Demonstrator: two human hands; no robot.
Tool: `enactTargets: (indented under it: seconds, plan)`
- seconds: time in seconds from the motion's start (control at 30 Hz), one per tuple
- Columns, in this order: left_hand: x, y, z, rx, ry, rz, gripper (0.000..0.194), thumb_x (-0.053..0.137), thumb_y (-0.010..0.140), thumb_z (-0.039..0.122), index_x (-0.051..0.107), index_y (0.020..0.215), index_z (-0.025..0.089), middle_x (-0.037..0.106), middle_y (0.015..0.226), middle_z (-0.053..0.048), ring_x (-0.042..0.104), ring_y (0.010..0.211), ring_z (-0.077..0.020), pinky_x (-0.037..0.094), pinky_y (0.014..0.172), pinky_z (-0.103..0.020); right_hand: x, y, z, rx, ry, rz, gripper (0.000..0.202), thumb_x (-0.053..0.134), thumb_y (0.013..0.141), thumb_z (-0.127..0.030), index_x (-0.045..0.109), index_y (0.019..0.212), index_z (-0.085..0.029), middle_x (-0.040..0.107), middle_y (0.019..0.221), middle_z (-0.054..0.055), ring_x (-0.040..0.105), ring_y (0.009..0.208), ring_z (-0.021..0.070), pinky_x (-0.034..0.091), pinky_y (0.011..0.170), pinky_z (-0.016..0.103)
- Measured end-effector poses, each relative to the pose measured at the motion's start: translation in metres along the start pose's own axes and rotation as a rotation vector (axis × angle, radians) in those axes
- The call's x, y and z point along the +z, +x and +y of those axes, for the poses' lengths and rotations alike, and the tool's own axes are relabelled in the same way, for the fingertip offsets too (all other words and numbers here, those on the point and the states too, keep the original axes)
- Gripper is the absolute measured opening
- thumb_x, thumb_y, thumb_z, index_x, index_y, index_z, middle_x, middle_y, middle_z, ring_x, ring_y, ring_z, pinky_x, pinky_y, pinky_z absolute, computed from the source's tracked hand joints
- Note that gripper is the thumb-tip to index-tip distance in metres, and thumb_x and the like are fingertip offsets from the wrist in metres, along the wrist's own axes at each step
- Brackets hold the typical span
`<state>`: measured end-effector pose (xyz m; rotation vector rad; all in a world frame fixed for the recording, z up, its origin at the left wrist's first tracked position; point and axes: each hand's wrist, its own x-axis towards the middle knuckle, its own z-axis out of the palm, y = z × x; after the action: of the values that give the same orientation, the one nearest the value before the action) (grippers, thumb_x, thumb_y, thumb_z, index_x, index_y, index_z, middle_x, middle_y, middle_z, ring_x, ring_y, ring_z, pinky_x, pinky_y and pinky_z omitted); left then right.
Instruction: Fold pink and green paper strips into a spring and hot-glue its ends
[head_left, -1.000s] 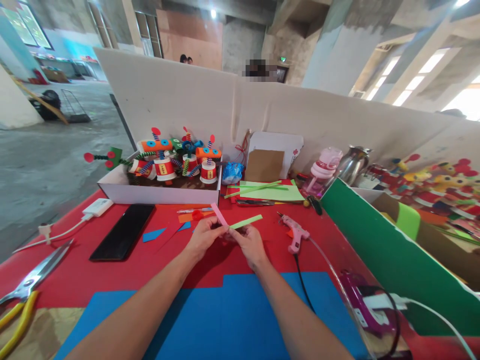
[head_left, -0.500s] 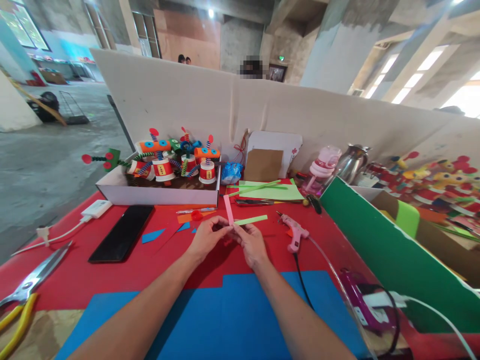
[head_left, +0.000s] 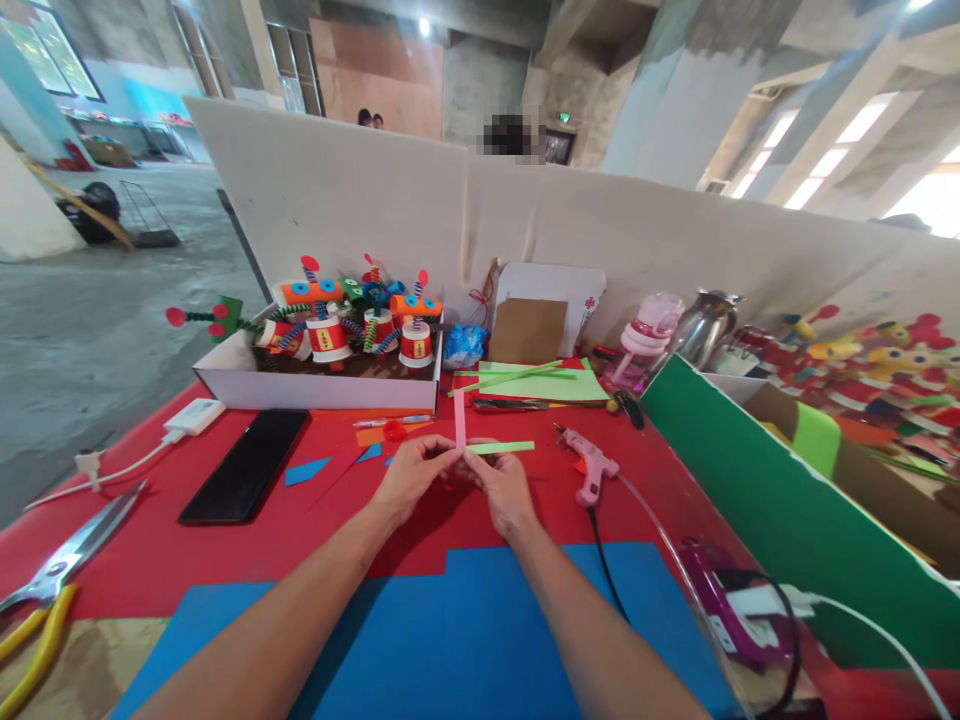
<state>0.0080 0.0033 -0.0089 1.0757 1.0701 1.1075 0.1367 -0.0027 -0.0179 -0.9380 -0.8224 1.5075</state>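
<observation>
Both hands meet over the red tabletop, fingertips pinched together at the corner where two paper strips join. The pink paper strip points away from me, nearly upright in the view. Out to the right runs the light green paper strip. My left hand is closed on the joined end from the left. My right hand pinches the same corner from the right, its thumb on top. The fingers underneath are partly hidden. To the right of my right hand lies a pink glue gun.
Blue sheets lie nearest me. At left are a black phone and large scissors. Behind stands a white box of paper-cup figures, with green paper to its right. A green box and purple power strip border the right.
The pink strip has swung a little to the right and now stands straighter. The green strip has tipped to lie more level. Both hands stay in nearly the same place.
</observation>
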Motion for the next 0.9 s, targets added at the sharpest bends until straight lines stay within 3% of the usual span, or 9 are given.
enactTargets:
  seconds: [0.1,0.23,0.6,0.9]
  plan:
    - [-0.0012,0.0006,0.0003,-0.019,-0.070,0.022,0.031,0.075,0.059,0.042,0.064,0.068,0.014,0.063,0.060,-0.001,0.052,0.053,-0.0107,0.044,0.053,-0.023,0.0004,-0.0003,-0.0017,0.013,0.034,-0.017,0.038,0.082,0.053,-0.030,0.064,0.085,-0.019,0.071,0.068,0.000,0.066,0.061,0.0160,0.055,0.068,0.031]
    - [-0.0019,0.0010,0.0007,-0.051,-0.151,-0.007,0.029,0.076,0.058,0.039,0.063,0.066,0.014,0.062,0.059,-0.001,0.050,0.051,-0.0096,0.042,0.051,-0.023,-0.0011,0.0015,-0.0007,0.027,0.100,-0.041,0.035,0.083,0.052,-0.033,0.064,0.078,-0.019,0.069,0.066,-0.001,0.063,0.058,0.0142,0.055,0.068,0.031]
    - [0.0009,-0.0005,0.0000,-0.034,-0.100,0.040,0.024,0.075,0.057,0.033,0.063,0.063,0.014,0.059,0.057,0.001,0.048,0.050,-0.0080,0.038,0.051,-0.021,-0.0042,0.0013,0.0017,0.097,0.124,-0.077,0.035,0.084,0.053,-0.034,0.062,0.075,-0.019,0.064,0.067,-0.004,0.061,0.059,0.0087,0.054,0.066,0.023]
    - [0.0022,-0.0048,0.0017,0.040,-0.018,0.048,0.023,0.074,0.056,0.032,0.064,0.066,0.015,0.063,0.060,-0.002,0.054,0.053,-0.0130,0.044,0.053,-0.025,-0.0049,0.0012,0.0026,0.066,0.064,-0.066,0.034,0.083,0.055,-0.034,0.060,0.074,-0.019,0.063,0.068,-0.004,0.062,0.059,0.0103,0.054,0.068,0.027]
